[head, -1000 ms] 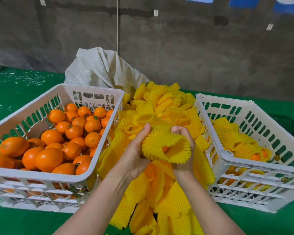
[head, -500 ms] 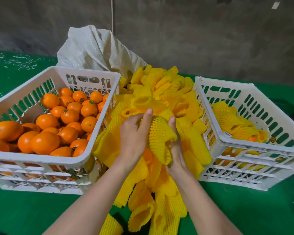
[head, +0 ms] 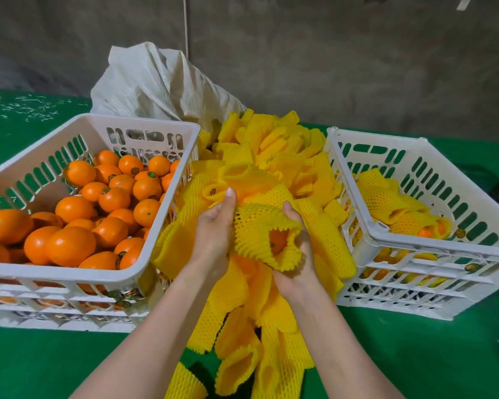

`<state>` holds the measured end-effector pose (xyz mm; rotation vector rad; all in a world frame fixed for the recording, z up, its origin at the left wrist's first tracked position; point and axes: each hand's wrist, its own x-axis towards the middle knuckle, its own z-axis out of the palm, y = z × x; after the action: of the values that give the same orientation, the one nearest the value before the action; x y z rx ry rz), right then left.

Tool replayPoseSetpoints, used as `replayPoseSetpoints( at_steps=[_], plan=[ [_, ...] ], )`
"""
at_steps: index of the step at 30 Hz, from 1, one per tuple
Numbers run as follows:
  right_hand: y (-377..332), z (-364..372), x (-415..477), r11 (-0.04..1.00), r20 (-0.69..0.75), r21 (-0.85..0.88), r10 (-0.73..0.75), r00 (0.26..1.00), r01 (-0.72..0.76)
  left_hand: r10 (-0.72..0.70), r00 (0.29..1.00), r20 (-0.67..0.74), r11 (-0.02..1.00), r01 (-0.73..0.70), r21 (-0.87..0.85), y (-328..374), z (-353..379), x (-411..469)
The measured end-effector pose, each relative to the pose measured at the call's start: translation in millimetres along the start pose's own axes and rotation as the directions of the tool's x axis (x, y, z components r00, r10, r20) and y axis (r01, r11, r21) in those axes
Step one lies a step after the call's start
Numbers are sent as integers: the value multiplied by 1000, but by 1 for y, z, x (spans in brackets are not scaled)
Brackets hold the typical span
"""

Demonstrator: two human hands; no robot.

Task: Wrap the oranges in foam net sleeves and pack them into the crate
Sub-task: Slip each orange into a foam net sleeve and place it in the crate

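While both hands clamp on one foam net sleeve [head: 257,226] above the pile of loose sleeves [head: 274,156], the orange [head: 277,241] sits inside it, visible only through the frilled mouth that faces the camera. The left hand [head: 213,234] grips the sleeve's left side, thumb lying up along it. The right hand [head: 297,266] cups it from below and from the right, thumb raised. The two hands are close together with the sleeve between them.

The wrap looks nearly done, but that mouth gapes wide. If the sleeve tips toward the person during the carry, the orange could roll out onto the green cloth [head: 415,355].

Loose sleeves lie just under the hands, so one could snag on the netting and be dragged along.

The right crate [head: 432,244], just beside the right hand, already holds wrapped fruit. A low pass over its rim could catch the frill and peel the sleeve back. Setting the fruit in the left crate [head: 69,273] by mistake would mix it with the bare oranges.
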<state>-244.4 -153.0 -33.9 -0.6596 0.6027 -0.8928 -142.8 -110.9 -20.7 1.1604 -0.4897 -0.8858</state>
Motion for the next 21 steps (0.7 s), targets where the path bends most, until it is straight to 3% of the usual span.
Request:
replayPoseSetpoints(
  at_steps=[7, 12, 16, 19, 21],
  plan=[
    [-5, 6, -6, 988, 28, 34, 152, 988, -153, -41, 989, 141, 998, 35, 47, 5, -2, 2],
    [0, 2, -10, 990, -15, -14, 139, 990, -139, -11, 987, 162, 993, -8, 115, 3, 0, 0],
    [1, -2, -13, 994, 23, -87, 64, 998, -62, -91, 966, 241, 974, 36, 223, 9, 1, 0],
    [-1, -1, -22, 989, 83, -138, -38, 996, 49, -171, 946, 277, 980, 134, 147, 11, 3, -3],
    [-2, 0, -25, 970, 52, -202, -126, 991, 134, -180, 956, 229, 982, 163, 92, 8, 2, -3]
  ],
)
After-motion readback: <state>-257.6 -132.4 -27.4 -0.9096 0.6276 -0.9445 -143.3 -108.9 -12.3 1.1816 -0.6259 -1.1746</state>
